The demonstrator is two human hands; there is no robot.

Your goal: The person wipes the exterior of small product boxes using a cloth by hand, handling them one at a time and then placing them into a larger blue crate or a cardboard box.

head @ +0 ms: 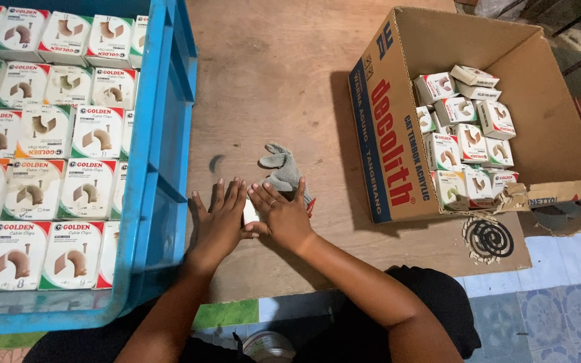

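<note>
While your hands meet at the near edge of the worn brown wooden board, a deep blue plastic crate stands close on your left, packed with neat rows of small white cardboard boxes. An open brown corrugated carton lies well to your right, holding more such boxes in a loose heap. A limp grey knitted glove lies just beyond your fingers, and a dark spiral coil rests by the carton. Your left hand and right hand lie flat, fingers spread, pressing one small white box between them.
</note>
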